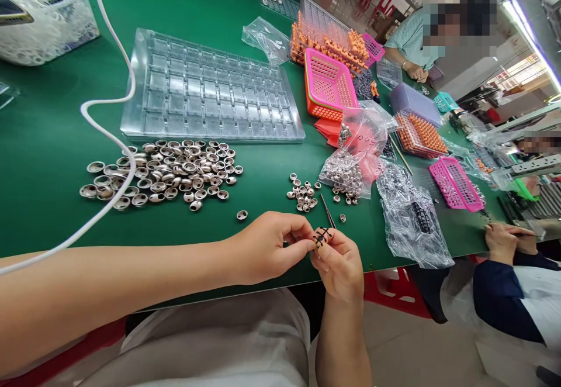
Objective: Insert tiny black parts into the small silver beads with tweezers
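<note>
My left hand (274, 246) reaches in from the left, its thumb and fingers pinched at the edge of a small black branched piece (322, 237). My right hand (339, 264) has its fingers closed round the same piece from the other side. Just beyond my hands, a pair of tweezers (328, 211) lies on the green table (263, 194). A small heap of silvery rings (302, 195) sits behind my left hand, and one loose ring (242, 215) lies to its left. Farther left is a larger pile of silvery cups (175, 170).
A clear compartment tray (214, 89) lies behind the pile. A white cable (107, 132) crosses the left side. Plastic bags (407, 211), pink baskets (331, 83) and orange parts (421, 132) stand to the right. Other people sit around the table; one person's hands (504, 241) show at right.
</note>
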